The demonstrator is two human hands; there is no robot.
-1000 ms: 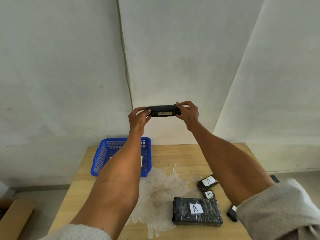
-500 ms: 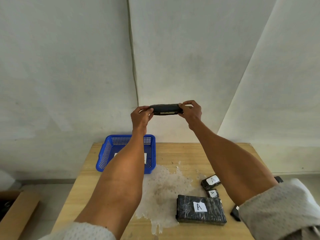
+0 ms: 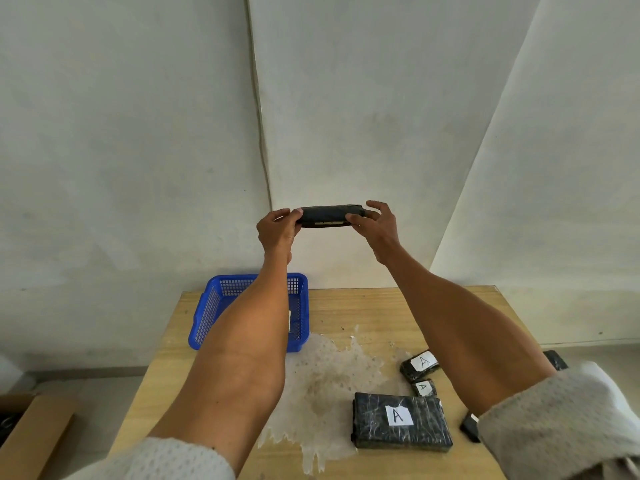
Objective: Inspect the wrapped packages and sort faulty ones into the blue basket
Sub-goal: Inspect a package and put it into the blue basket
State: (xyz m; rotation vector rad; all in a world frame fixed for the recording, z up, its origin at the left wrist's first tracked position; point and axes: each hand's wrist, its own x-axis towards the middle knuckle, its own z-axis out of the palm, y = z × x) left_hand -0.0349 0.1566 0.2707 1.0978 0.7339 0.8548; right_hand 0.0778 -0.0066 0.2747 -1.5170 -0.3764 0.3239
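Observation:
A black wrapped package (image 3: 327, 215) is held up edge-on in front of the wall, high above the table. My left hand (image 3: 275, 232) grips its left end and my right hand (image 3: 375, 225) grips its right end. Only a thin strip of its white label shows along the lower edge. The blue basket (image 3: 300, 308) stands at the table's far left, partly hidden by my left forearm, with something white inside. On the table at the right lie a large black package (image 3: 400, 420) labelled A and two smaller ones (image 3: 419, 364), (image 3: 424, 388), also labelled A.
The wooden table (image 3: 363, 306) carries a white peeled patch (image 3: 325, 372) in its middle. Two more dark packages (image 3: 470, 426), (image 3: 555, 359) peek out beside my right arm. A cardboard box (image 3: 31, 431) sits on the floor at lower left.
The package has tilted between my hands, so less of its label shows. My right fingers have shifted along its right end. Both arms stay raised.

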